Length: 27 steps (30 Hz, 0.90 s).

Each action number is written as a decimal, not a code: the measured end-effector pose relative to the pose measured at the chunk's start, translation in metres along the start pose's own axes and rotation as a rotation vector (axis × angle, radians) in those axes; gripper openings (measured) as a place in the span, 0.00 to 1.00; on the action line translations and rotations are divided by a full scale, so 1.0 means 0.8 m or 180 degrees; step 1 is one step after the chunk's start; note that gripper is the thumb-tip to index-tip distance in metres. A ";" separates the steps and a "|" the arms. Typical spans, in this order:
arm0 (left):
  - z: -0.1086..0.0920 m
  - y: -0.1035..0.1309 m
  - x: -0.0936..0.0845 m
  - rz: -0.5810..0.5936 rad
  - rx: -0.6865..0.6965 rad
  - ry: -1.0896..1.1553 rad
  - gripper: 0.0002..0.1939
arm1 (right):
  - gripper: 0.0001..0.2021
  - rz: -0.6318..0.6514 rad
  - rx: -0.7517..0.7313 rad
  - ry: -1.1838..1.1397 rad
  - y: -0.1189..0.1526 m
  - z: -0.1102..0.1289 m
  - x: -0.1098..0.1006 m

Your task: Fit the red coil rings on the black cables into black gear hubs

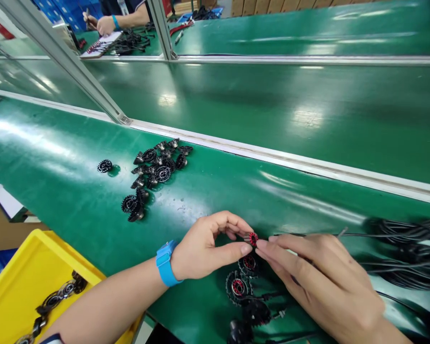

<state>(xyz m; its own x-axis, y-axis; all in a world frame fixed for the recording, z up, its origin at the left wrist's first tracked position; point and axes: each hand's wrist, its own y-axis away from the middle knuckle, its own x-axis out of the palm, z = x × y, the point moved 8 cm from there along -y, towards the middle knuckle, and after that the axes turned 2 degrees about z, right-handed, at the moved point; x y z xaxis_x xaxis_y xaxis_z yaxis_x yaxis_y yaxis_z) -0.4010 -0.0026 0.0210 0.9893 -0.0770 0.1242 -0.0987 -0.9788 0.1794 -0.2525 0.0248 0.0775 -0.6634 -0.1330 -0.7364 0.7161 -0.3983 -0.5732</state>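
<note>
My left hand (215,248), with a blue wristband, pinches a small red toothed ring (252,239) between thumb and fingertips. From the right, the fingertips of my right hand (318,272) touch the same ring, fingers close together. A black cable runs out past my right hand. Below the ring, a black toothed wheel with a red centre (238,287) lies on the green table, with similar wheels around it. Coiled black cables (408,234) lie at the right.
Several black gears (163,173) form a pile left of centre; one gear (104,166) lies apart. A yellow bin (28,260) with parts is at lower left. A metal post (93,81) and rail stand behind. Across the line, another person's hands (105,25) work.
</note>
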 end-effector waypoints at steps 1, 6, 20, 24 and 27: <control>0.002 0.000 0.000 -0.0001 -0.0016 0.0108 0.10 | 0.16 -0.0009 0.0045 -0.0046 -0.002 0.000 -0.001; 0.000 0.004 0.003 0.0086 0.0039 0.0516 0.10 | 0.03 0.0013 0.0703 -0.0540 -0.018 -0.015 -0.004; 0.019 0.008 0.006 0.0124 -0.0415 0.0704 0.13 | 0.10 0.0283 0.0417 -0.0696 -0.011 -0.013 0.006; 0.009 0.008 0.005 0.0069 -0.0202 0.0146 0.15 | 0.07 0.0192 0.0416 -0.0725 -0.007 -0.014 0.009; -0.024 0.005 -0.018 -0.0181 0.0437 -0.1253 0.15 | 0.05 0.0085 0.0552 -0.0711 -0.002 -0.020 0.010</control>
<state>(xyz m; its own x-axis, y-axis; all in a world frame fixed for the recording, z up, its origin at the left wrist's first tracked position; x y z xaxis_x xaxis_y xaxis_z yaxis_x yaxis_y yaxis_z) -0.4174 -0.0019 0.0385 0.9610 -0.0627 -0.2695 -0.0538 -0.9977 0.0401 -0.2551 0.0390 0.0669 -0.6899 -0.3345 -0.6420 0.6989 -0.5388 -0.4703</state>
